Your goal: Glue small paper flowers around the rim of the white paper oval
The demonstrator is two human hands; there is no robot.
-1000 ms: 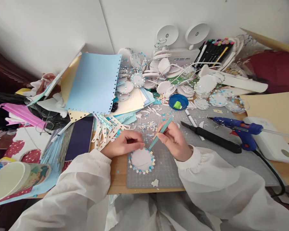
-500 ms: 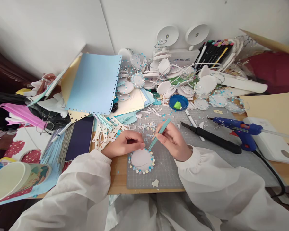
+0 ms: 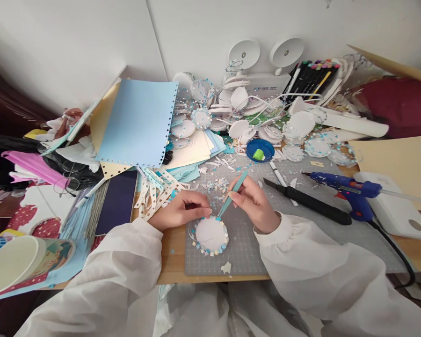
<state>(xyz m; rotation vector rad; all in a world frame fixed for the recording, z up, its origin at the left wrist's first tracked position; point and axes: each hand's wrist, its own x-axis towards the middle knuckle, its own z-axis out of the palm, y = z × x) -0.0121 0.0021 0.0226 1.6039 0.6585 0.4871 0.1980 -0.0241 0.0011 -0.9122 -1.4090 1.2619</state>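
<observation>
A round white disc (image 3: 211, 233) edged with small blue, white and yellow stars lies on the grey cutting mat (image 3: 243, 255). My left hand (image 3: 182, 209) is at its upper left, thumb and forefinger pinched on a thin wire that loops along the disc's left side. Teal tweezers (image 3: 233, 194) are held in my right hand (image 3: 253, 202), their tips at the disc's top edge. Whether a star sits between the tips is too small to tell. Loose stars (image 3: 217, 186) are scattered on the mat just beyond both hands.
To the right lie a black-handled knife (image 3: 312, 202) and a blue glue gun (image 3: 351, 185) with its cord. A blue dish (image 3: 260, 150) stands behind. On the left are a phone (image 3: 117, 201), a paper cup (image 3: 16, 264) and blue paper (image 3: 136, 121). White star-trimmed pieces (image 3: 238, 98) crowd the back.
The starred disc has shifted slightly to the right, and more of the wire shows at its left. The tweezers stand a little more upright. My left hand has hardly moved.
</observation>
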